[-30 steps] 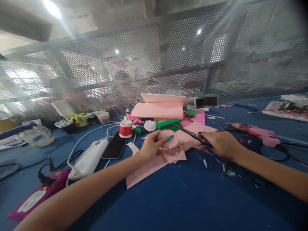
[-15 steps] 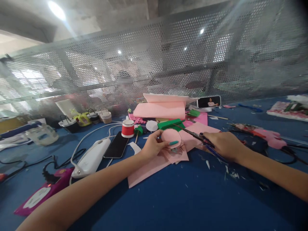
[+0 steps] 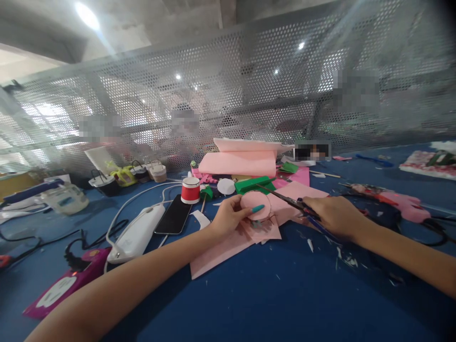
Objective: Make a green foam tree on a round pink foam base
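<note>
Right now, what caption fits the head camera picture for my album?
Left hand pinches a pink circle while the right hand holds scissors over a blue table.

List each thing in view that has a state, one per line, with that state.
left hand, closed on the pink disc.
pink disc, held up, face toward the camera.
right hand, closed on the scissors.
scissors, blades pointing toward the pink disc; open or shut unclear.
smartphone, lying flat, screen dark.
red and white cup, upright.
</note>
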`<state>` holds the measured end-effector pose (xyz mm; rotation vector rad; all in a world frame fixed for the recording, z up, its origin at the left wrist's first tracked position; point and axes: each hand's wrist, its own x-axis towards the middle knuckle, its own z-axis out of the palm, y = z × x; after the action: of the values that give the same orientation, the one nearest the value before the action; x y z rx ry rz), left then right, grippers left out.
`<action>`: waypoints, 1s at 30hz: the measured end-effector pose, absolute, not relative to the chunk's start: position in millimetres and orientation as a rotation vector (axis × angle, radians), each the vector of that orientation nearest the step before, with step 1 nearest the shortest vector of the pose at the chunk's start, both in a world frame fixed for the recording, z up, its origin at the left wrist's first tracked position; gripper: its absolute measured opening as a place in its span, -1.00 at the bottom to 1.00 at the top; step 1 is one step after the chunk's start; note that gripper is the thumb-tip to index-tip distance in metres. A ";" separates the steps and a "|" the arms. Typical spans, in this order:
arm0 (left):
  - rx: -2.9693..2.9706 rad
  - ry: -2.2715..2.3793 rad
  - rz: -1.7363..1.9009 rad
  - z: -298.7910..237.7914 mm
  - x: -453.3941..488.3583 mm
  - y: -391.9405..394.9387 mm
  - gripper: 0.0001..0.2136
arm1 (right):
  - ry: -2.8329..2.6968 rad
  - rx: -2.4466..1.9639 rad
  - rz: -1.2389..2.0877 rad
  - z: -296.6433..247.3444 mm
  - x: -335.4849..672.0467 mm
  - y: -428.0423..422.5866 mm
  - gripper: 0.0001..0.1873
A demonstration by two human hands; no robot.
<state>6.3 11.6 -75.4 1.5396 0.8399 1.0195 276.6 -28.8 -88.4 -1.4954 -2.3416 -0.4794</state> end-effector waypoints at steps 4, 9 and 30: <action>1.532 0.833 0.967 -76.4 5.4 12.7 -0.67 | -2.341 -1.477 -0.469 -86.7 275.3 -29.7 -0.58; 1.538 0.862 0.935 -74.0 6.0 12.1 -0.63 | -2.358 -1.499 -0.407 -78.8 273.1 -33.5 -0.56; 1.494 0.800 0.992 -66.5 9.2 5.5 -0.62 | -2.364 -1.341 -0.497 -93.5 280.6 -25.2 -0.56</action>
<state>9.2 5.5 -66.5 1.4941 0.8002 0.9921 280.6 -25.2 -93.5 -1.3410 -2.3643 -0.4971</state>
